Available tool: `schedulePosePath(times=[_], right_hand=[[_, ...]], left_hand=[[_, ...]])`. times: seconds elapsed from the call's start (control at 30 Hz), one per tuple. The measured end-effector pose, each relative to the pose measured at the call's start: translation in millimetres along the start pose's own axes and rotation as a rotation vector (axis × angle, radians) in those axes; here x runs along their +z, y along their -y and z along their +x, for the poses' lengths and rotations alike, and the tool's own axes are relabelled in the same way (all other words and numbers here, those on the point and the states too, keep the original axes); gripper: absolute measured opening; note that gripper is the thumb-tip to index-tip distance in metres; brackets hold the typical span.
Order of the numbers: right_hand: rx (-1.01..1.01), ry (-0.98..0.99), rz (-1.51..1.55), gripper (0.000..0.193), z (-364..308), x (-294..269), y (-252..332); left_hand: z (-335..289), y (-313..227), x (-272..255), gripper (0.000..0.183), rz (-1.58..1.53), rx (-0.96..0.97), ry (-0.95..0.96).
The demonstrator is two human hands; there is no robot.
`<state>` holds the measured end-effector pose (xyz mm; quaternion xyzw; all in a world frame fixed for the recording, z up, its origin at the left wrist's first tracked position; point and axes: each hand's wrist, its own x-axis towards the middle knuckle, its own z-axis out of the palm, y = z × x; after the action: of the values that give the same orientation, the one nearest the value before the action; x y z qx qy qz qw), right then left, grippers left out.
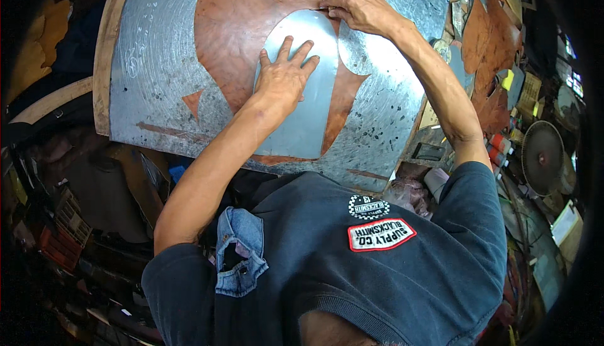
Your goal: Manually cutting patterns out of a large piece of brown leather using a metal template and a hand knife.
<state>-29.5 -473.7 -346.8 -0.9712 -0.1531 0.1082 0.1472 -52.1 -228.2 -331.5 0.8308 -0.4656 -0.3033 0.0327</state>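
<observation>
A sheet of brown leather (239,22) lies on a scratched grey metal work surface (157,44). On the leather rests a smooth grey template (299,119) with a rounded far end and straight sides. My left hand (283,78) presses flat on its upper part, fingers spread. Beyond the template's rounded end, my right hand (358,11) is closed in a pinch at its far right edge. A thin, dark tip shows under those fingers, touching or close to the leather. Most of what they hold is hidden.
Leather scraps, one a small triangle (192,103), lie left of the template. A wooden rail (108,50) borders the surface's left side. More brown leather (487,56) hangs at the right, near a round fan (542,157) and red-and-white containers (499,147).
</observation>
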Motion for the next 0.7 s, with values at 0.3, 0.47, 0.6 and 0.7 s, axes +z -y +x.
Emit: schedulePosePath(times=[0.3, 0.47, 0.6, 0.7], right_hand=[[0.101, 0.047, 0.023, 0.028, -5.8, 1.8, 9.6], [0.070, -0.019, 0.036, 0.028, -15.3, 7.9, 6.0], [0.129, -0.067, 0.089, 0.028, -23.6, 11.0, 12.3], [0.201, -0.087, 0.138, 0.028, -33.9, 12.4, 22.5]], left_hand=[[-3.4, -3.4, -2.0, 0.102, 0.049, 0.022, 0.041], [-1.4, -4.5, -4.0, 0.103, 0.046, 0.026, 0.057], [-2.0, -5.1, -7.4, 0.103, 0.055, 0.020, 0.072], [-2.8, -5.5, -7.8, 0.103, 0.056, 0.022, 0.072]])
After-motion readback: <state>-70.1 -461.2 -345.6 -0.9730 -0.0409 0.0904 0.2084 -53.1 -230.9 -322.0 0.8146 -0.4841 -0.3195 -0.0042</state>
